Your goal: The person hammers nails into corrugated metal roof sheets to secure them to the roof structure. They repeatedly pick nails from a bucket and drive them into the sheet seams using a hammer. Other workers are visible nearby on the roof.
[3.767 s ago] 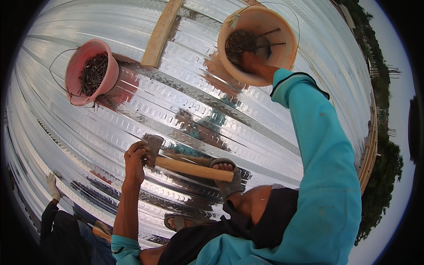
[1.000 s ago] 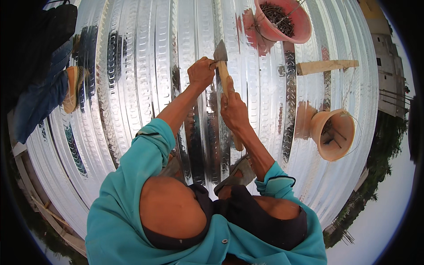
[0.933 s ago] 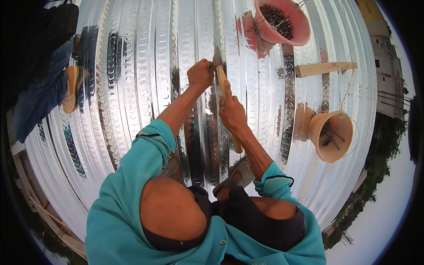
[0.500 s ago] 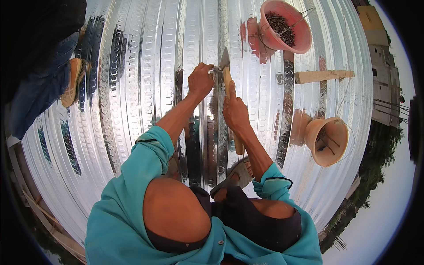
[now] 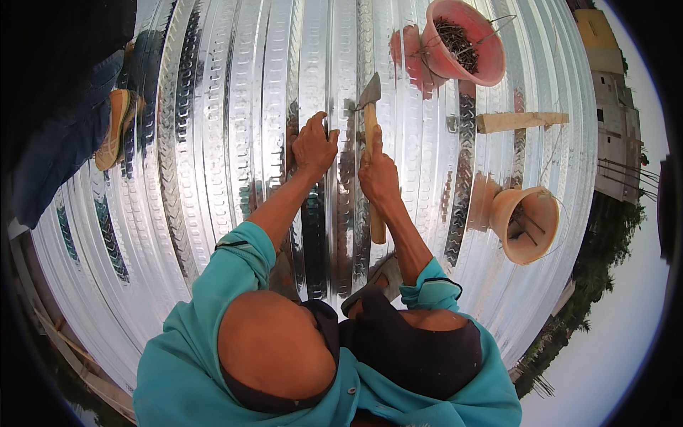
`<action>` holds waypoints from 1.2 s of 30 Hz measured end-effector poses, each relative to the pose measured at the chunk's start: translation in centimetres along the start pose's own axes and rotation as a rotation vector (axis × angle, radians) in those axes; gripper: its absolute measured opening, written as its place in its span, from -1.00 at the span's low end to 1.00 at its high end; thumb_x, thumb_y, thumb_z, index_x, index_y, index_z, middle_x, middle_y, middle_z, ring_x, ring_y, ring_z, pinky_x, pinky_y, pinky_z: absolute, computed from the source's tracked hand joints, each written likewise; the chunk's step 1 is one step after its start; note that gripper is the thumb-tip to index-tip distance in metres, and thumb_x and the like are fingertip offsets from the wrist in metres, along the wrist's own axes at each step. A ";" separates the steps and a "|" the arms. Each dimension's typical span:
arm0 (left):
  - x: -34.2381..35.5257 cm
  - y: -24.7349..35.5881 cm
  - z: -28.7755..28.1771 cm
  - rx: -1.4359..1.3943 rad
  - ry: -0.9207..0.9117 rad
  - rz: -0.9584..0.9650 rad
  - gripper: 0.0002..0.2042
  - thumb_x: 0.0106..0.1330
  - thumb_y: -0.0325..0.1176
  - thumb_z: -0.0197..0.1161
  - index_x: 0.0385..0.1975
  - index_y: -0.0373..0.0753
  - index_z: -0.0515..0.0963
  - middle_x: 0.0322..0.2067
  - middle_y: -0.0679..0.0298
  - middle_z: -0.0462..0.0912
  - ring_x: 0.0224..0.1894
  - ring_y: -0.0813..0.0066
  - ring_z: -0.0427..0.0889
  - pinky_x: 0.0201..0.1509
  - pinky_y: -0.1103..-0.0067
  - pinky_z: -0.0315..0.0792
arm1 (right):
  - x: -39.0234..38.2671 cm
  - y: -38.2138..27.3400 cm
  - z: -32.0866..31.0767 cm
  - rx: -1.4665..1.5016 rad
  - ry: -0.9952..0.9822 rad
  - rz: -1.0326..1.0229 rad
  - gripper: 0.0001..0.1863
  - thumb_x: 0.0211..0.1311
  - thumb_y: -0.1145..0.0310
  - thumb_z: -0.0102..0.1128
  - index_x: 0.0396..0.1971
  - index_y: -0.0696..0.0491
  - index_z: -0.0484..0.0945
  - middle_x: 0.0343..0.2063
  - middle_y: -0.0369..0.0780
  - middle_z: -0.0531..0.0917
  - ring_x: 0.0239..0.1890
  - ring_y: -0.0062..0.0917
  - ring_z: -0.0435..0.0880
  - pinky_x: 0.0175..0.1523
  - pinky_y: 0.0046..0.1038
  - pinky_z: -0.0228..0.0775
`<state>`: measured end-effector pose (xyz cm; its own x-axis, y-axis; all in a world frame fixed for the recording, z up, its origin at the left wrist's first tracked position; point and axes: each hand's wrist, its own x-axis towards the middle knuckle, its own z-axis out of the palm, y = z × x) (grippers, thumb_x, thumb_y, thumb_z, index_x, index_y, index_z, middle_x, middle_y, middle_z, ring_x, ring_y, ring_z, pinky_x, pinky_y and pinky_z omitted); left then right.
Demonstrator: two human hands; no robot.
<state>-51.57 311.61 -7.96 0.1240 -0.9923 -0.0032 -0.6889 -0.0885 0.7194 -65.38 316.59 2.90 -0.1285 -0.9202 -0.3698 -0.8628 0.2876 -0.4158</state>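
My right hand [image 5: 379,174] is wrapped round the wooden handle of a hammer [image 5: 371,135]. Its dark steel head has a wedge-shaped blade pointing away from me, and it sits low over a rib of the shiny corrugated metal sheet [image 5: 242,128]. Just left of the handle, my left hand [image 5: 315,148] rests over the sheet, thumb and forefinger apart, with nothing visible in them. Whether a nail stands under the hammer head is too small to tell. One of my sandalled feet [image 5: 384,281] is on the sheet below the handle's end.
A pink bucket [image 5: 491,50] full of nails stands at the far right. Nearer is a tipped peach bucket [image 5: 505,224] with a few thin rods inside. Between them lies a wood strip [image 5: 523,122]. Another person's shoe [image 5: 114,132] is at the left; buildings and trees lie beyond the sheet's right edge.
My left hand has drawn back leftward from beside the hammer head, and its pinched fingers have spread. The hammer's head has shifted slightly right, turning its blade more into view.
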 end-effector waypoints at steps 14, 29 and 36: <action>-0.5 0.1 -0.6 0.010 -0.082 -0.056 -0.45 0.23 -0.17 0.43 0.19 -0.22 0.45 -0.21 0.16 0.68 -0.10 0.12 0.69 0.00 0.21 0.51 | 0.0 -0.5 -0.2 0.091 -0.084 0.010 -0.19 0.47 0.32 -0.03 0.56 0.09 -0.23 -0.44 0.17 0.67 -0.35 0.07 0.71 -0.19 0.00 0.50; -1.0 -1.3 -1.1 0.015 -0.083 -0.059 -0.44 0.21 -0.20 0.42 0.20 -0.21 0.44 -0.17 0.17 0.66 -0.07 0.15 0.67 0.03 0.21 0.49 | -1.5 -1.1 2.6 0.148 -0.046 -0.075 -0.18 0.42 0.37 0.03 0.57 0.01 -0.17 -0.48 0.17 0.67 -0.41 0.14 0.68 -0.25 0.03 0.50; -0.8 -1.5 -0.6 0.022 -0.049 -0.017 -0.44 0.20 -0.20 0.42 0.19 -0.21 0.45 -0.16 0.18 0.65 -0.10 0.17 0.67 0.01 0.23 0.50 | -1.1 -6.0 -5.4 0.360 0.713 -0.530 -0.18 0.42 0.57 0.13 0.55 0.12 -0.11 -0.20 0.18 0.65 -0.39 -0.11 0.75 -0.32 -0.26 0.65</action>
<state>-50.19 312.61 -8.63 0.1010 -0.9936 -0.0501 -0.7024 -0.1069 0.7037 -62.71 314.43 10.26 -0.1347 -0.8652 0.4831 -0.7074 -0.2574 -0.6582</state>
